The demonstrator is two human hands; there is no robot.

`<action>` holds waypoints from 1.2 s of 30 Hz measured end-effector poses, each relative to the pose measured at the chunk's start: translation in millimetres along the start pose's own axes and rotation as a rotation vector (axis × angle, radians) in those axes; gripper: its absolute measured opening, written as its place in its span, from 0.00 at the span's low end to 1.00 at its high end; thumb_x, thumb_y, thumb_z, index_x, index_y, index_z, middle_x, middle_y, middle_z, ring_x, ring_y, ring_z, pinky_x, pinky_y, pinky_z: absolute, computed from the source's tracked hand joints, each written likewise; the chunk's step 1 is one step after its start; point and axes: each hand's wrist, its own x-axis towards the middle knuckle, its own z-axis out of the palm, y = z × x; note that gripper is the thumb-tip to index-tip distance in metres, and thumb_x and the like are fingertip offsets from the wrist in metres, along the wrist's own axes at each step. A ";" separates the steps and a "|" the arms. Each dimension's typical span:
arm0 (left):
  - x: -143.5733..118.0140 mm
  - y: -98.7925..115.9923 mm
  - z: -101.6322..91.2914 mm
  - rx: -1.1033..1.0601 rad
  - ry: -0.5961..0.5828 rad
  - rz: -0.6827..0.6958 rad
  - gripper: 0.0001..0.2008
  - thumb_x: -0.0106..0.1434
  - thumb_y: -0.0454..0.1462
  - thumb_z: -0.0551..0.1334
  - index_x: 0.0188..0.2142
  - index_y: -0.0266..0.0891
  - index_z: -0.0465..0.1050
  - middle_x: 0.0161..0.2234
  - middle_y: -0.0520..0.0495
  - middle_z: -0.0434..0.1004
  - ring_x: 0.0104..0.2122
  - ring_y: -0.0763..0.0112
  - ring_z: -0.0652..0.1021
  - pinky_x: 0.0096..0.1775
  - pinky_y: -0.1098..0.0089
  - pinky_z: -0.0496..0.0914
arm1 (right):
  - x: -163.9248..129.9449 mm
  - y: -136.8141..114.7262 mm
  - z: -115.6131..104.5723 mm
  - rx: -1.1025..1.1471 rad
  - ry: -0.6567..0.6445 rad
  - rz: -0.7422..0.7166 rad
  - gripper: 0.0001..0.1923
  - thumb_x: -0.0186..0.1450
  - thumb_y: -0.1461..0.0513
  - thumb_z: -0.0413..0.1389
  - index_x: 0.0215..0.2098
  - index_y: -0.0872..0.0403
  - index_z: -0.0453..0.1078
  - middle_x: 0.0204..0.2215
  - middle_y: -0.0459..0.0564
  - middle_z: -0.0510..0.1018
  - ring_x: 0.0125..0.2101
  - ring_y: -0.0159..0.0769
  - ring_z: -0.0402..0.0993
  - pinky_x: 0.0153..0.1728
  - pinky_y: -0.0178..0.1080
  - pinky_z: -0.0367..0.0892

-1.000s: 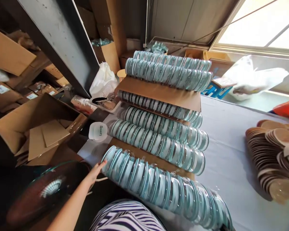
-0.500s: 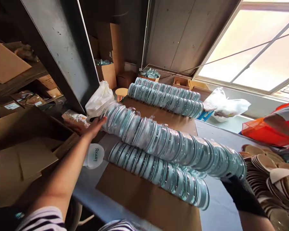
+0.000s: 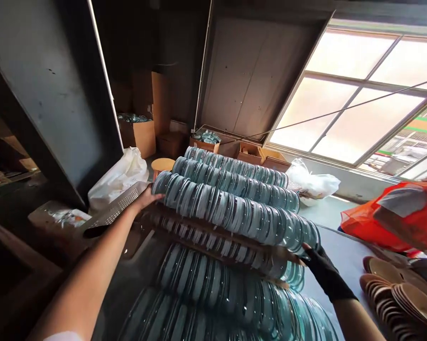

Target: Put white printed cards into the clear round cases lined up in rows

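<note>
The row of glass lids (image 3: pixel 235 213) is clamped endwise above the cardboard sheet (image 3: pixel 213 232): left hand (image 3: pixel 144 199) flat at its near-wall end, gloved right hand (image 3: pixel 318 270) spread at its window end. Risk: slackened pressure would let the middle buckle and lids spill

Both hands (image 3: pixel 146 198) press a glass-lid row (image 3: pixel 235 210) — atop stacked rows.

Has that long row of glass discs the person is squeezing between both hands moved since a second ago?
Yes. The row of glass discs, pressed between left hand and right hand, went from the near cardboard up onto the stack, toward the window.
</note>
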 end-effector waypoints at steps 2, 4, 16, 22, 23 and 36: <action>0.9 -12.5 -0.5 0.034 -0.007 0.030 0.42 0.38 0.52 0.74 0.49 0.34 0.68 0.50 0.33 0.76 0.53 0.46 0.74 0.57 0.53 0.66 | -0.7 12.7 1.7 0.052 -0.050 0.070 0.28 0.54 0.41 0.60 0.42 0.52 0.72 0.38 0.54 0.81 0.41 0.50 0.79 0.46 0.53 0.74; -1.1 -20.5 -2.1 0.072 0.005 0.107 0.42 0.43 0.55 0.72 0.53 0.34 0.66 0.51 0.33 0.75 0.54 0.46 0.73 0.58 0.51 0.65 | -1.6 21.2 0.6 0.062 -0.029 0.111 0.30 0.54 0.41 0.60 0.44 0.52 0.71 0.40 0.54 0.80 0.44 0.51 0.77 0.50 0.53 0.72; -82.1 19.6 77.7 0.875 -0.149 0.881 0.30 0.64 0.37 0.61 0.65 0.48 0.61 0.70 0.41 0.50 0.70 0.47 0.47 0.65 0.40 0.40 | -22.6 -14.0 53.8 -0.733 0.221 -0.698 0.43 0.59 0.41 0.56 0.66 0.53 0.58 0.67 0.61 0.57 0.67 0.60 0.47 0.64 0.63 0.45; -99.5 33.6 150.5 0.999 -0.400 1.036 0.33 0.66 0.42 0.61 0.68 0.56 0.54 0.70 0.45 0.51 0.70 0.52 0.48 0.66 0.43 0.39 | -28.2 -29.9 115.9 -0.889 0.069 -0.838 0.37 0.63 0.47 0.56 0.68 0.46 0.56 0.69 0.56 0.53 0.68 0.60 0.42 0.63 0.67 0.35; -97.7 34.6 159.4 1.023 -0.398 1.026 0.33 0.66 0.41 0.61 0.68 0.56 0.53 0.69 0.45 0.52 0.70 0.54 0.50 0.67 0.44 0.40 | -27.3 -31.3 120.5 -0.885 0.081 -0.829 0.37 0.64 0.48 0.56 0.68 0.46 0.56 0.69 0.56 0.53 0.68 0.60 0.41 0.63 0.68 0.34; -93.5 9.0 89.0 0.833 0.063 0.743 0.39 0.61 0.50 0.65 0.67 0.43 0.56 0.71 0.33 0.41 0.70 0.41 0.40 0.63 0.35 0.33 | -57.8 10.2 35.3 -0.909 0.329 -0.553 0.38 0.65 0.45 0.52 0.67 0.54 0.57 0.67 0.64 0.55 0.66 0.63 0.47 0.61 0.66 0.42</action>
